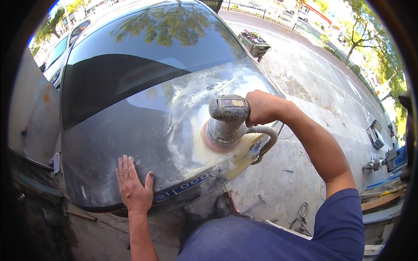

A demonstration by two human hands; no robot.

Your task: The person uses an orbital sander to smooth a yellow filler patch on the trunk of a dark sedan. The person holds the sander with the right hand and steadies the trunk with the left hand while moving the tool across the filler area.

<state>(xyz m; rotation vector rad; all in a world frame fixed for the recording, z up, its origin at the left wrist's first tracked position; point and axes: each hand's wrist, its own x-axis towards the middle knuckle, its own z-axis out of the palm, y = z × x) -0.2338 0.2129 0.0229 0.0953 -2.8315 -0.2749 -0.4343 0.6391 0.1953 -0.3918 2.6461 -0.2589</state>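
My right hand [260, 106] grips the handle of a dust-covered grey sander [226, 122], whose round pad rests on a pale, powdery filler patch [191, 130] at the right end of the dark car's trunk lid [100, 156]. A ribbed hose [270, 141] curves from the sander down past the lid's edge. My left hand [134, 186] lies flat with fingers stretched on the lid near its rear edge, left of the dusty patch. The dark rear window [143, 43] rises beyond the lid. What is under the sander's pad is hidden.
A cart with tools [254, 43] stands beside the car. A white car [58, 52] is behind at left, beside a grey panel [32, 117]. Cables [300, 219], a metal case [375, 134] and stacked boards [383, 202] lie at right. A fence [283, 21] runs along the back.
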